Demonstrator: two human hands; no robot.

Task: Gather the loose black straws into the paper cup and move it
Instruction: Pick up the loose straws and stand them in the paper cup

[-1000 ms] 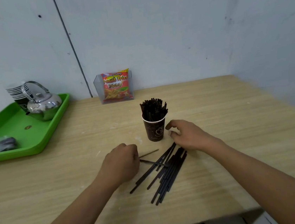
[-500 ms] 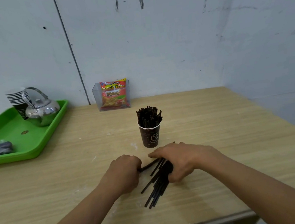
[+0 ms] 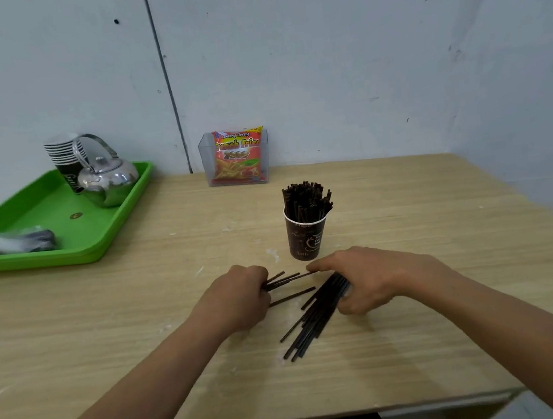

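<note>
Far left: green tray [image 3: 122,227] bearing kettle [image 3: 108,180]. Centre: left hand [image 3: 240,299] fisted around a few straws [image 3: 281,279]. Behind, upright paper cup [image 3: 306,237], already full. Right hand [image 3: 362,278] curled over loose straw bundle [image 3: 315,318] on table [image 3: 446,259].

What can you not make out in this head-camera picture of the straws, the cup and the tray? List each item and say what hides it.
- Upper ends of the bundle of straws: covered by the right hand.
- Number of straws in the left hand: its fingers hide them.
- Print on the paper cup: too small.
- Wrapped bundle on the green tray: blurred, cut by the left edge.
</note>
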